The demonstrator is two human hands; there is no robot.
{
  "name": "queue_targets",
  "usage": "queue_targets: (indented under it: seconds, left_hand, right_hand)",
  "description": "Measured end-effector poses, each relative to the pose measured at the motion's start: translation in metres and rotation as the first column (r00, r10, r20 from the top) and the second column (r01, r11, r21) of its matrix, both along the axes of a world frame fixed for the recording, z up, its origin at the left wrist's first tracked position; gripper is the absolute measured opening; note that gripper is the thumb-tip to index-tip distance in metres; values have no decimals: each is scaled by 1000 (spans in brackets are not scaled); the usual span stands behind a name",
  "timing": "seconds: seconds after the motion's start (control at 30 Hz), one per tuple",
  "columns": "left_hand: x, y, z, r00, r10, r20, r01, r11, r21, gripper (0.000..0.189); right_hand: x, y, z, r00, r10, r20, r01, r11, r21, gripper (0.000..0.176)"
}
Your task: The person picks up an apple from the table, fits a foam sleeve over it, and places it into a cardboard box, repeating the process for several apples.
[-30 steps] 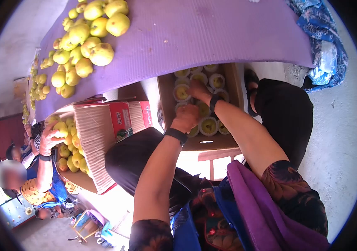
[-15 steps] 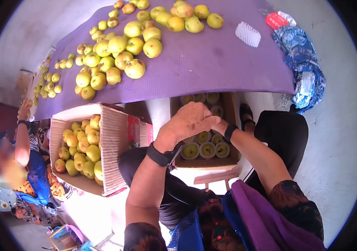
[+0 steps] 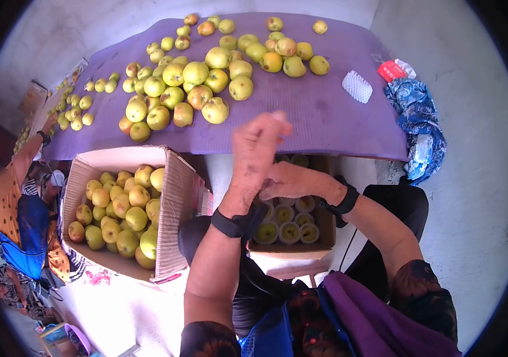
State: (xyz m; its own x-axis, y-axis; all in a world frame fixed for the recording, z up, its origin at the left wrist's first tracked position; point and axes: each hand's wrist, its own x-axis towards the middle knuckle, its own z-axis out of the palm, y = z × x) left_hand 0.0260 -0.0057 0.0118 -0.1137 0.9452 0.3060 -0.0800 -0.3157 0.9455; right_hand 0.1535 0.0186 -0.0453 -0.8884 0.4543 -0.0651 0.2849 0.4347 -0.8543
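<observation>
My left hand (image 3: 255, 149) is raised over the table's front edge, its fingers curled; whether something small is in them I cannot make out. My right hand (image 3: 294, 181) lies just below, fingers bent and pressed together against the heel of my left hand; what they hold, if anything, is hidden. Beneath my hands stands an open cardboard box (image 3: 324, 238) with apples in white foam nets (image 3: 289, 232) set in rows. Loose yellow-green apples (image 3: 195, 72) lie on the purple-covered table (image 3: 313, 128) beyond my hands.
A larger carton (image 3: 173, 226) full of bare apples stands left of my knees. On the table's right lie an empty foam net (image 3: 357, 87), a red packet (image 3: 392, 71) and a blue patterned cloth (image 3: 411, 119). Another person (image 3: 13, 202) reaches toward apples at far left.
My left hand has risen away from my right hand, which now sits lower by the left wrist. The view has shifted, showing more of the table's far side.
</observation>
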Motion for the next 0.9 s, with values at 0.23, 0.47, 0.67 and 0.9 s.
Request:
queue_targets:
  seconds: [0.23, 0.47, 0.67, 0.9]
  left_hand:
    - [-30, 3, 6, 685, 452, 571, -436, 882, -176, 37]
    - [-39, 4, 8, 605, 510, 611, -538, 828, -159, 34]
    - [-49, 7, 8, 603, 526, 600, -566, 812, -143, 35]
    - [-51, 7, 8, 636, 473, 610, -510, 851, -128, 31]
  right_hand:
    - [-10, 57, 44, 929, -347, -126, 361, 926, 113, 30]
    - [-46, 80, 55, 869, -470, -153, 468, 683, 560, 38]
    - [-100, 81, 42, 909, -373, -186, 394, 623, 676, 48]
    - [-117, 100, 14, 924, -364, -115, 306, 527, 793, 49]
